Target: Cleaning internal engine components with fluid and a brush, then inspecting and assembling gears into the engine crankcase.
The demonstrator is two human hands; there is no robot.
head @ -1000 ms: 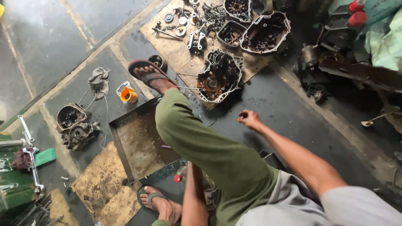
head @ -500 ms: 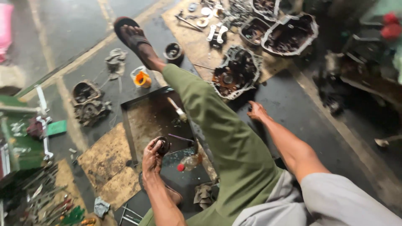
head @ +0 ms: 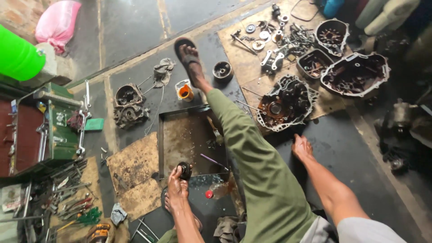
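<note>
- two hands show, both belonging to the person seated on the floor [head: 135, 27] with one leg in green trousers [head: 256, 162] stretched out ahead.
- left hand [head: 177, 186] reaches forward from a bare forearm, fingers clenched around a small round black part [head: 185, 170], held at the near edge of the metal tray [head: 161, 144].
- right hand [head: 301, 147] is planted on the dark floor beside the leg, palm down, fingers loosely spread and grasping nothing; that arm runs straight back toward the body as a prop.
- round black part looks dark and oily, like a short cylinder; finer detail is too small to tell.
- tray is shallow, square and stained, with a few tools lying inside it; it sits just left of the green leg.
- engine casing [head: 286, 102] lies on cardboard just beyond the right hand, near it but apart, with more casings and loose parts farther off.
- small orange cup [head: 185, 92] stands near the sandalled foot [head: 189, 58]; another engine block [head: 128, 104] lies left of the tray.
- compared with half a second ago, the left hand holds the same part at about the same spot by the tray, the right hand stays planted on the floor, and the view has swung to take in more of the green toolbox [head: 54, 130] at left.
</note>
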